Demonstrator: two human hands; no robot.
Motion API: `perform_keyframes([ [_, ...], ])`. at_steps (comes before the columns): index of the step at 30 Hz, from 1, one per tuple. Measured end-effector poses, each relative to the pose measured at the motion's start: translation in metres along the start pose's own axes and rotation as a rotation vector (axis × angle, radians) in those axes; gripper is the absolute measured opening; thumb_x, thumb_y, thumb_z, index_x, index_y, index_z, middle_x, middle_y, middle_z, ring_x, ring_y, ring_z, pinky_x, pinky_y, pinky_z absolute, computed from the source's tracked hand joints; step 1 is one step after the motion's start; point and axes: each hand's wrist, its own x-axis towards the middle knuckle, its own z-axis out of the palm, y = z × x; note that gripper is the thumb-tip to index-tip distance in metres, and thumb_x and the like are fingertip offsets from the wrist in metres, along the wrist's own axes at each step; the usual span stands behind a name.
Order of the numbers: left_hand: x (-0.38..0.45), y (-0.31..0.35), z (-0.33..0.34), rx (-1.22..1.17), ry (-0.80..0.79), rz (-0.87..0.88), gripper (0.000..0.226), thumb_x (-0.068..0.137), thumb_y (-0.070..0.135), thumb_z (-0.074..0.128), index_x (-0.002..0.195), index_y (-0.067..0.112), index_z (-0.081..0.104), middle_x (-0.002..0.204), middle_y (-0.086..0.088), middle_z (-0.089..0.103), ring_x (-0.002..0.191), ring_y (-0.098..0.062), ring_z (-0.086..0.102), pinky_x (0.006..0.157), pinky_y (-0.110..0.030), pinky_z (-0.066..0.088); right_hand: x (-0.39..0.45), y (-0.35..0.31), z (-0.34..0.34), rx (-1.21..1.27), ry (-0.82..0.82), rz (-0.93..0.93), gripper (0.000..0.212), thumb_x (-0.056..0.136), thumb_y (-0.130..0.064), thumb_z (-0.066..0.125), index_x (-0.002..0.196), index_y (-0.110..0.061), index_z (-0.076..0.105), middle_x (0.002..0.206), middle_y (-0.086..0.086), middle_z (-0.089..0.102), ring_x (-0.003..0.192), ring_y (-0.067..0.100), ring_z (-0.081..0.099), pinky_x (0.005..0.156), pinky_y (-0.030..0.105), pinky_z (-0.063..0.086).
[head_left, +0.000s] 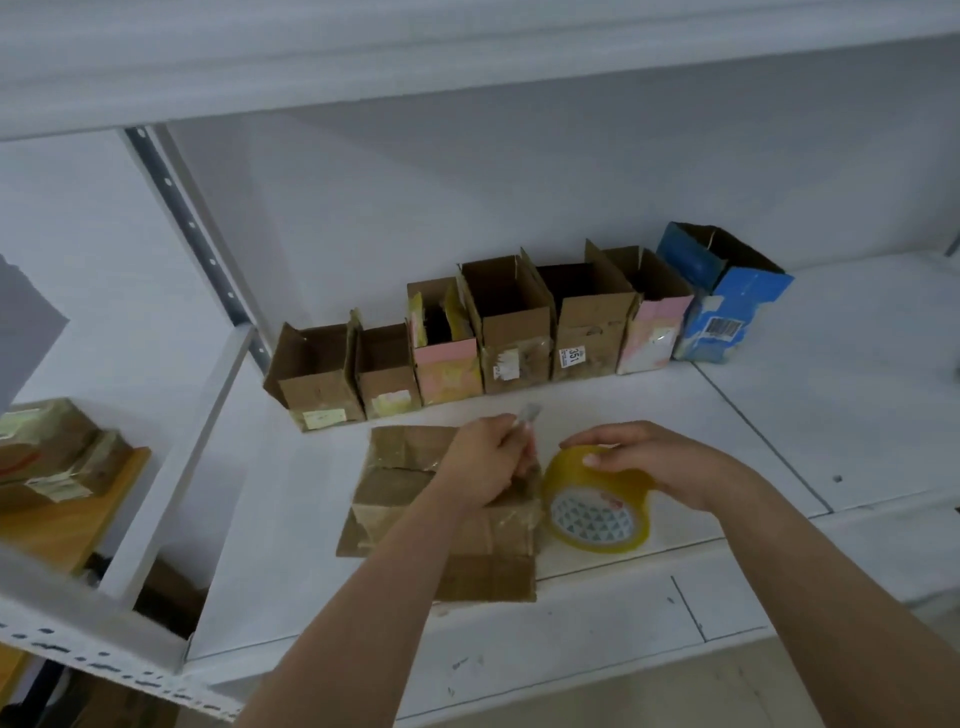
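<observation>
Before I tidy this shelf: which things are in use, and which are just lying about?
In use: left hand gripping a small blurred tool; flattened box; right hand holding the tape roll.
Lying about: row of open boxes; blue box; parcels at left.

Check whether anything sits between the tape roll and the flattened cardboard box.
Nothing visible does. The tape roll, gripped by the right hand, stands right beside the flattened cardboard box. The left hand, gripping a small blurred tool, is above the box's near edge.
</observation>
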Motion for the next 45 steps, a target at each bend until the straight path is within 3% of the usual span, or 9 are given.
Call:
perform_keyframes([
  [4,0.007,-0.011,-0.006,-0.157,0.021,-0.028,0.036,0.104,0.024,0.042,0.074,0.013,0.058,0.052,0.003,0.052,0.040,-0.009,0.042,0.044,-0.021,0.037,0.002,0.007,-0.004,-0.020,0.051,-0.009,0.026,0.081,-0.040,0.074,0.106,-0.033,0.072,0.110,-0.001,0.070,0.101,0.020,0.067,0.093,0.038,0.054],
  [12,0.002,-0.003,-0.012,-0.098,-0.134,0.014,0.040,0.103,0.037,0.040,0.074,0.015,0.057,0.060,0.003,0.053,0.048,-0.005,0.045,0.051,-0.016,0.039,0.011,0.010,-0.003,-0.378,0.121,0.036,0.026,0.085,-0.045,0.070,0.106,-0.030,0.074,0.105,-0.010,0.069,0.089,0.001,0.062,0.066,0.012,0.044],
  [18,0.003,0.029,-0.012,0.456,-0.425,-0.005,0.036,0.100,0.033,0.045,0.069,0.021,0.058,0.086,0.003,0.057,0.088,-0.016,0.054,0.086,-0.031,0.042,0.009,0.013,-0.004,-0.316,0.209,0.027,0.005,0.085,-0.032,0.072,0.087,-0.033,0.076,0.087,-0.011,0.069,0.089,0.009,0.062,0.071,0.020,0.046],
  [21,0.007,0.045,0.001,0.728,-0.465,-0.027,0.039,0.102,0.033,0.039,0.082,0.012,0.065,0.100,-0.010,0.059,0.096,-0.026,0.055,0.079,-0.033,0.040,0.008,0.011,-0.001,-0.440,0.301,0.007,0.006,0.083,-0.035,0.071,0.078,-0.039,0.072,0.084,-0.014,0.065,0.091,0.011,0.061,0.082,0.030,0.051],
  [27,0.011,0.047,0.032,0.967,-0.281,-0.131,0.026,0.100,0.028,0.037,0.090,0.011,0.055,0.088,-0.005,0.054,0.096,-0.027,0.060,0.077,-0.034,0.048,-0.001,0.009,0.006,-0.472,0.397,-0.021,0.009,0.080,-0.031,0.068,0.075,-0.034,0.074,0.079,-0.016,0.064,0.085,0.010,0.062,0.073,0.029,0.051],
  [30,0.008,0.039,0.024,0.828,-0.241,-0.049,0.034,0.104,0.031,0.032,0.101,0.014,0.061,0.101,-0.009,0.063,0.092,-0.024,0.060,0.069,-0.030,0.042,-0.005,0.016,0.003,-0.306,0.398,0.006,0.008,0.079,-0.028,0.071,0.083,-0.028,0.079,0.085,-0.008,0.070,0.087,0.013,0.063,0.082,0.034,0.054],
  [33,0.002,0.026,0.011,0.504,-0.102,-0.017,0.029,0.104,0.028,0.034,0.087,0.017,0.054,0.089,-0.009,0.064,0.077,-0.019,0.060,0.063,-0.026,0.046,-0.006,0.025,0.004,-0.191,0.402,0.009,0.005,0.080,-0.027,0.074,0.080,-0.026,0.078,0.085,-0.005,0.071,0.085,0.014,0.064,0.081,0.032,0.054],
  [37,-0.002,0.018,0.026,0.605,0.193,-0.120,0.027,0.094,0.040,0.056,0.096,0.015,0.046,0.092,-0.003,0.059,0.089,-0.027,0.060,0.068,-0.033,0.044,-0.002,0.029,0.009,-0.187,0.392,0.007,0.010,0.079,-0.029,0.074,0.070,-0.033,0.074,0.083,-0.009,0.069,0.084,0.013,0.064,0.081,0.032,0.054],
  [45,-0.001,0.035,0.043,0.774,0.079,-0.261,0.051,0.082,0.015,0.072,0.121,0.010,0.039,0.115,-0.009,0.057,0.106,-0.032,0.061,0.067,-0.034,0.045,-0.017,0.029,-0.007,-0.042,0.530,-0.060,0.017,0.081,-0.030,0.074,0.064,-0.035,0.074,0.075,-0.011,0.071,0.074,0.009,0.066,0.062,0.022,0.048],
])
